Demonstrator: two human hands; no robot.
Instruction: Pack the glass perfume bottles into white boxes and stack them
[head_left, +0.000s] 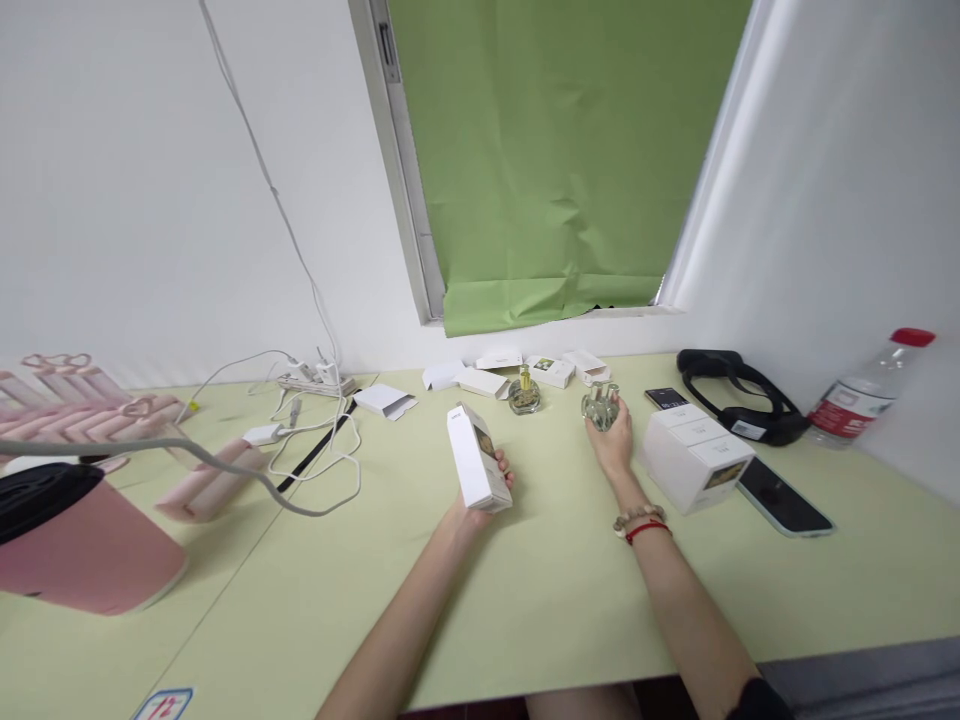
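Observation:
My left hand (504,472) is wrapped round a white box (472,462) with a small picture on its side, held tilted above the table. To the right, my right hand (613,436) grips a clear glass piece (600,408) at the table's middle. Between and behind the hands stands a round glass piece (524,394) with a yellowish top. White boxes (482,382) lie behind it. Right of my right wrist is a block of white boxes (694,455) side by side.
Phones (784,498), a black headset (739,395) and a red-capped bottle (862,395) are at the right. At the left are a pink bin (82,545), pink rolls (214,480), a power strip (315,382) and loose cables. An open white box (384,401) lies near them.

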